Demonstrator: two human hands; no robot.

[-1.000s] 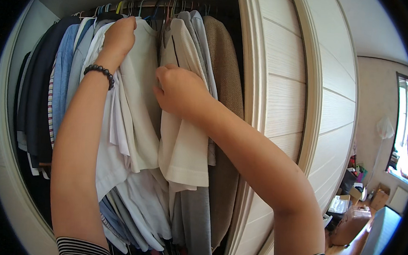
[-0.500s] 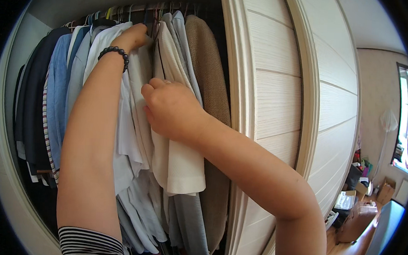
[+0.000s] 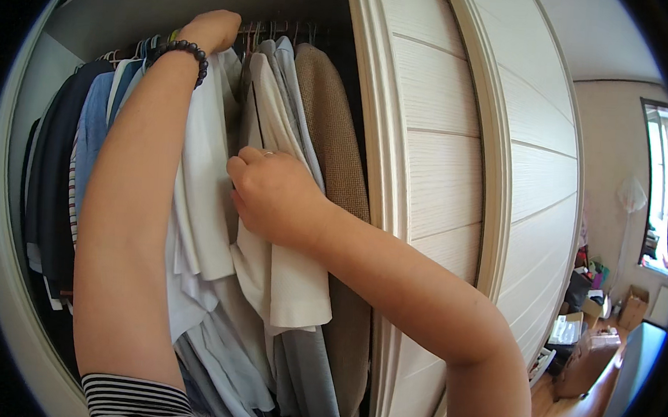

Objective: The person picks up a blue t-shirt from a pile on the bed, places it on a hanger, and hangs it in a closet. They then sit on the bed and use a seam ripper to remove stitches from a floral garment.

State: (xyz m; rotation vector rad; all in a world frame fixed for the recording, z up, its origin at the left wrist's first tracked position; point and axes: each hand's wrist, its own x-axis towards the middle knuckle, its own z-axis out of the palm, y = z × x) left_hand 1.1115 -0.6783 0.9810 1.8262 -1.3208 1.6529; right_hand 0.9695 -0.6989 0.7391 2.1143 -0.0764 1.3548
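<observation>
**Both hands in among the hanging shirts**

The person stands at an open wardrobe, both arms raised into a packed row of clothes. The left hand (image 3: 210,30) is up at the top of the row, curled into a loose fist by the hangers (image 3: 142,46); what it grips I cannot tell from here. A dark beaded bracelet (image 3: 180,49) sits on that wrist. The right hand (image 3: 274,196) is lower, fingers closed on the front edge of a cream short-sleeved shirt (image 3: 288,282), which hangs near the right end of the row. To the left of that shirt, touching it, hang white shirts (image 3: 202,194); further left come a blue shirt (image 3: 92,132) and dark garments (image 3: 48,186). Just right of the cream shirt hangs a brown tweed jacket (image 3: 331,125), pressed close against the pale sliding door (image 3: 434,168). Far right, low down, boxes and clutter (image 3: 593,313) lie on a wooden floor beneath a window (image 3: 659,195).
</observation>
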